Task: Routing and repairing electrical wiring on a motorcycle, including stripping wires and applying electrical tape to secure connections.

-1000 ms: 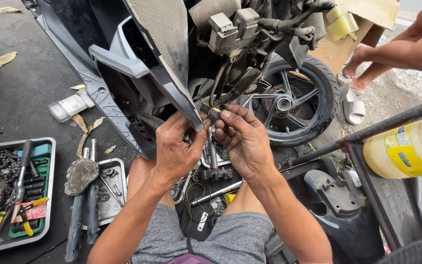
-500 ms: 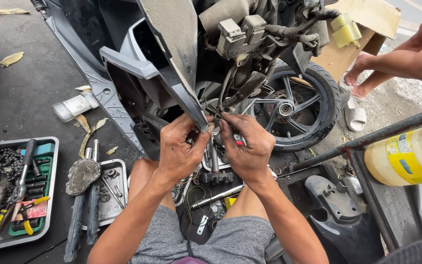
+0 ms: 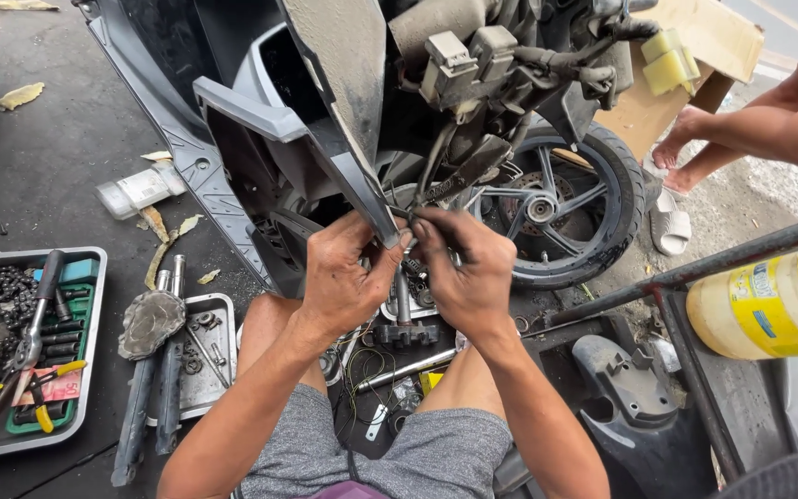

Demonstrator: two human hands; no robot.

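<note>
Small part, seemingly wiring (image 3: 410,218), between 2 hands

We observe bare forearms, our left hand (image 3: 344,277) and right hand (image 3: 468,273) smeared with grime, and grey shorts (image 3: 399,462) worn.

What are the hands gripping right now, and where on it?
Both hands, left hand and right hand, pinch something small under the scooter's grey panel; fingers hide it.

I am seeing a grey scooter panel (image 3: 233,120), a black wheel (image 3: 565,199) with dark spokes, a yellow bottle (image 3: 768,305), a grey tray (image 3: 25,434) holding a green insert, and grey shorts (image 3: 417,462).
</note>
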